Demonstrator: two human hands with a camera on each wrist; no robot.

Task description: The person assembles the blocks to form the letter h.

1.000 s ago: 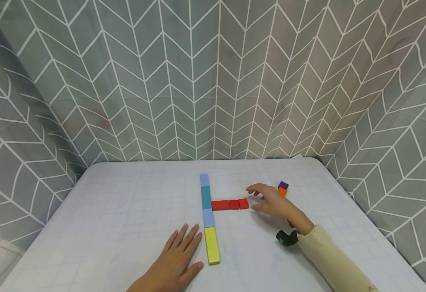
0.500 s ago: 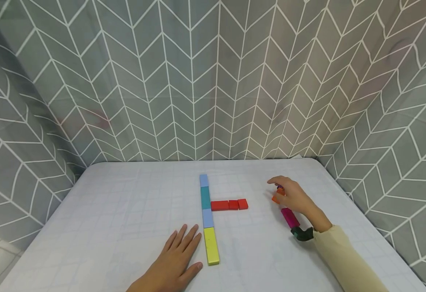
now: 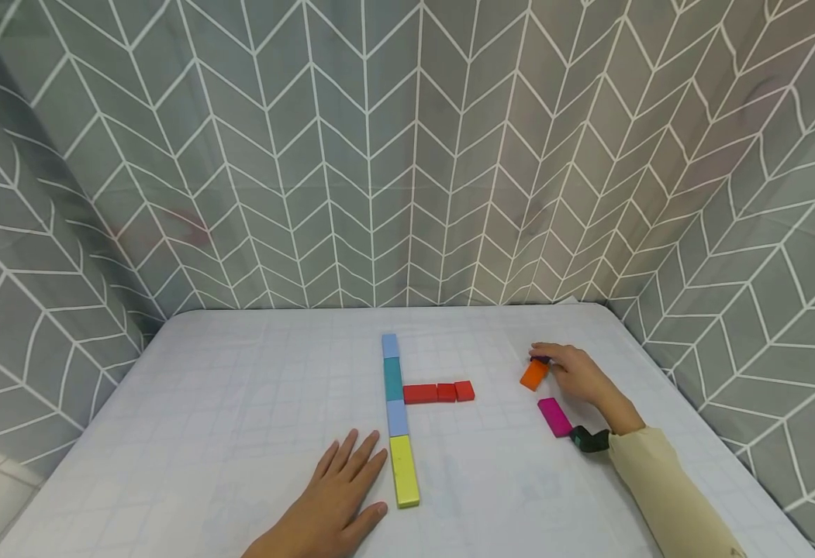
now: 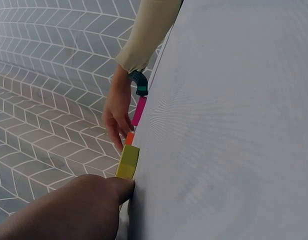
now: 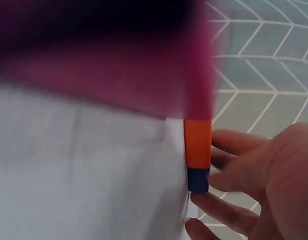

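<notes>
My left hand [image 3: 330, 496] lies flat with spread fingers on the white tabletop, left of a long yellow block [image 3: 405, 473]. Over at the right, my right hand [image 3: 581, 376] has its fingers around a small dark purple block [image 5: 198, 181], thumb on one side and a fingertip at its end. The hand partly covers this block in the head view. Against it sits an orange block [image 3: 534, 375]. Nearer to me, below the right hand, lies a magenta block [image 3: 555, 417], which looms large and blurred in the right wrist view.
Beyond the yellow block, a light blue [image 3: 396, 418], a teal [image 3: 392, 379] and another light blue block [image 3: 389, 346] continue the column. A row of red blocks [image 3: 419, 394] branches off to the right. A patterned grey curtain [image 3: 407, 155] stands behind the table.
My right hand has moved right, away from the end of the red row, to the purple block. The magenta block has come into sight. My left hand has stayed still.
</notes>
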